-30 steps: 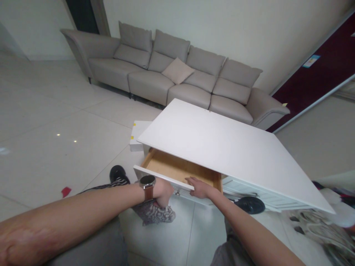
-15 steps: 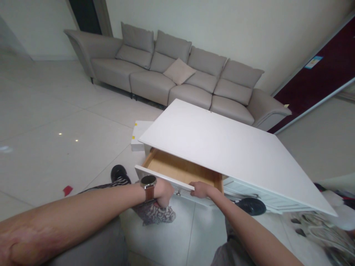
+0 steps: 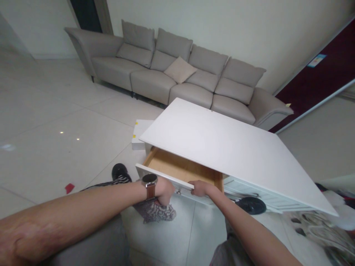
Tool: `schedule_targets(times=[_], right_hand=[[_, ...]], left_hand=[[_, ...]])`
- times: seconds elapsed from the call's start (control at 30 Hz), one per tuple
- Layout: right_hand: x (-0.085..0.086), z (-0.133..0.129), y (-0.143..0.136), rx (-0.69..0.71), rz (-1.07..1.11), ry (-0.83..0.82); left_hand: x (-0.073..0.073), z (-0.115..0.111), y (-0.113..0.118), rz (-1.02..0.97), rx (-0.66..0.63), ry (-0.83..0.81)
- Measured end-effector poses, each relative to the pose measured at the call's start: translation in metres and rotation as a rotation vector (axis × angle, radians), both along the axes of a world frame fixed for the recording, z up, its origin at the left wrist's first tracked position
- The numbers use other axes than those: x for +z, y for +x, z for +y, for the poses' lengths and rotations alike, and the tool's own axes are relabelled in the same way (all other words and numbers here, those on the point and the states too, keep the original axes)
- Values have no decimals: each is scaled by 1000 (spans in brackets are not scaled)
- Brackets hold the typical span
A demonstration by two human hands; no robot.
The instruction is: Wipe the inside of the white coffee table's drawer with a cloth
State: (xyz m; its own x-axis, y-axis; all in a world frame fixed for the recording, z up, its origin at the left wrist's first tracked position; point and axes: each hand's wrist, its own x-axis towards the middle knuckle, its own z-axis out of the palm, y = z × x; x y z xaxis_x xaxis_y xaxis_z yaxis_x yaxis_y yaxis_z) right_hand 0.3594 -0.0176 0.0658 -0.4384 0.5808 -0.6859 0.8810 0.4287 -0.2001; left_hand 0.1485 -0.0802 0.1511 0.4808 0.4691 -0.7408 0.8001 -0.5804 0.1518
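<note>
Compared with the frame from one second ago, the right hand is changed in shape: its fingers, then stretched out over the drawer, are now curled down over the top edge of the drawer front. The front is gripped there, below the middle of the frame. The left hand is kept where it was, closed in a fist just in front of the drawer front, with a patterned grey-and-white cloth held bunched beneath it; whether the front is also touched by this fist cannot be told. The drawer is left pulled out about as far as before, and the whole view is shifted only slightly.

The drawer is set in the near side of a white table, at the centre of the frame. Inside it, a pale wooden bottom and side walls are seen, though the near right part is partly covered by the right hand. Its front is faced toward the bottom of the frame, and its long axis is slanted from the left down to the right, along the table's near edge. A small knob is seen on the front, between the hands. The cloth is stretched roughly from left to right, its crumpled end pointed right. A white box with yellow marks is placed on the floor, left of the table; its contents are hidden.
</note>
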Motion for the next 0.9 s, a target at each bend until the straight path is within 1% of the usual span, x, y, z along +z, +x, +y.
schedule_targets(times=[0.13,0.2,0.3,0.4,0.47,0.5,0.53,0.57,0.63,0.67,0.7,0.73,0.8,0.9], right_hand=[[3,-1,-2,-26,-48,26],[3,-1,-2,-28,-37,30],[0,-1,-2,1,-14,26],[0,0,-2,28,-47,43],[8,0,-5,52,-44,87],[14,-1,-7,63,-1,111],[23,-2,-9,65,82,134],[32,-3,-11,53,211,141],[52,-6,-17,-13,556,67],[61,-9,-19,-55,707,-14],[69,-13,-21,-90,809,-110],[74,-18,-23,-113,858,-208],[80,-27,-25,-145,846,-348],[81,-35,-26,-207,798,-401]], left_hand=[[2,0,0,4,4,-8],[2,0,0,-4,12,-11],[2,-1,1,2,6,-24],[6,-2,1,7,10,-38],[11,0,-2,-27,27,-55],[14,2,-5,-67,38,-71],[18,5,-8,-122,49,-99],[21,9,-13,-194,64,-136],[28,19,-26,-363,110,-237],[30,25,-33,-450,151,-290],[31,31,-40,-536,205,-336],[31,36,-46,-618,270,-370],[28,45,-57,-765,408,-401],[22,52,-68,-920,564,-387]])
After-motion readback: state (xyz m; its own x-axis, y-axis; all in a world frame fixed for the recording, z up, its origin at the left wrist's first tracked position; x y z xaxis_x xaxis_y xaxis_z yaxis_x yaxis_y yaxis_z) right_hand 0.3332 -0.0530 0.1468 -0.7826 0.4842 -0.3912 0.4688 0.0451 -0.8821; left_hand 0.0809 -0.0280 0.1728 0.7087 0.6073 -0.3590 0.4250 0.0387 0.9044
